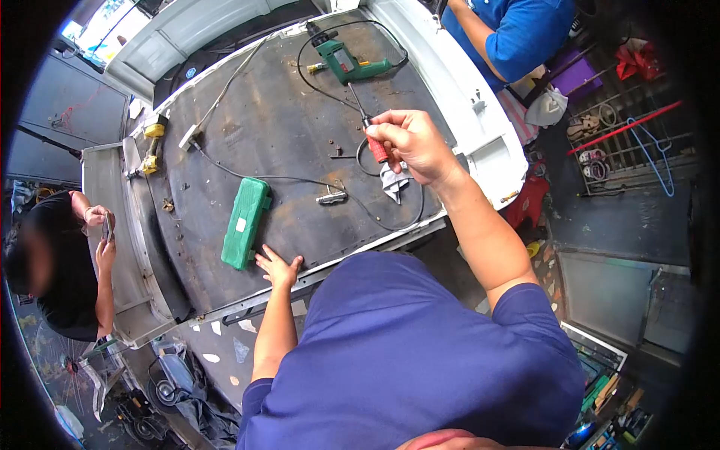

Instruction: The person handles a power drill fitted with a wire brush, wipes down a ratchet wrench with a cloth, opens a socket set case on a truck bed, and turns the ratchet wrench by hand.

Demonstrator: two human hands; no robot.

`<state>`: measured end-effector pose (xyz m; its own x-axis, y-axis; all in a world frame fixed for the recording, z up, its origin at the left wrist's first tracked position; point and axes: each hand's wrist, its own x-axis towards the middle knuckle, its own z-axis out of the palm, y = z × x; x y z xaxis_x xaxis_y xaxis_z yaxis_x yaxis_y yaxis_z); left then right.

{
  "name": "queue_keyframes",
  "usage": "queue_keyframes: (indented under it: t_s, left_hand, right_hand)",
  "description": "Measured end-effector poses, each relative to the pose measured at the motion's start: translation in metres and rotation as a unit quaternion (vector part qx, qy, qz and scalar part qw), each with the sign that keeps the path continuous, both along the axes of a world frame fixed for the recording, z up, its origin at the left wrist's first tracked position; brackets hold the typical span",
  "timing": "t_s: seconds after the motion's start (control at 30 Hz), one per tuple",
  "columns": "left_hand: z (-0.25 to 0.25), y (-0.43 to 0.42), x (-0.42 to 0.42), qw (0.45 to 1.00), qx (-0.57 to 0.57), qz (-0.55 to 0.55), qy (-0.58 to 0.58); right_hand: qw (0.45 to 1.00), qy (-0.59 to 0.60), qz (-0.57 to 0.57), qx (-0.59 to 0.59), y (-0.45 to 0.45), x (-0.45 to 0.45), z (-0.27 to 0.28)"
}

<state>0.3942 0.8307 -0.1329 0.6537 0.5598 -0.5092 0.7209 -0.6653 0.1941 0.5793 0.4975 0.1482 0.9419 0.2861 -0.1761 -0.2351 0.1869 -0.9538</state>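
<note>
My right hand (412, 142) is closed around the red handle of a screwdriver (377, 148), whose dark shaft points up and away from me. Below that hand a whitish rag (393, 182) lies on the dark truck bed (292, 135). My left hand (277, 268) rests on the bed near its front edge, fingers spread and holding nothing. Just beyond those fingers lies a long green plastic case (246, 223), shut. At the far side a green corded power drill (346, 61) lies on its side with its black cable looping around it.
A power strip (190, 136) and a yellow drill (153, 146) lie at the left. A small metal handle-like part (331, 198) sits midway. One person in black (60, 262) holds something at the left; another in blue (517, 37) stands at the far right. White side panels (480, 97) border the bed.
</note>
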Motion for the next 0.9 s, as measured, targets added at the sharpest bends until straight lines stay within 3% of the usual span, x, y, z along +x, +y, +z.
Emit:
queue_keyframes:
  t_s: [0.9]
  left_hand:
    - [-0.010,0.003,-0.010,0.999,-0.005,-0.010,-0.046]
  right_hand:
    - [0.999,0.017,0.012,-0.032,0.006,0.006,-0.005]
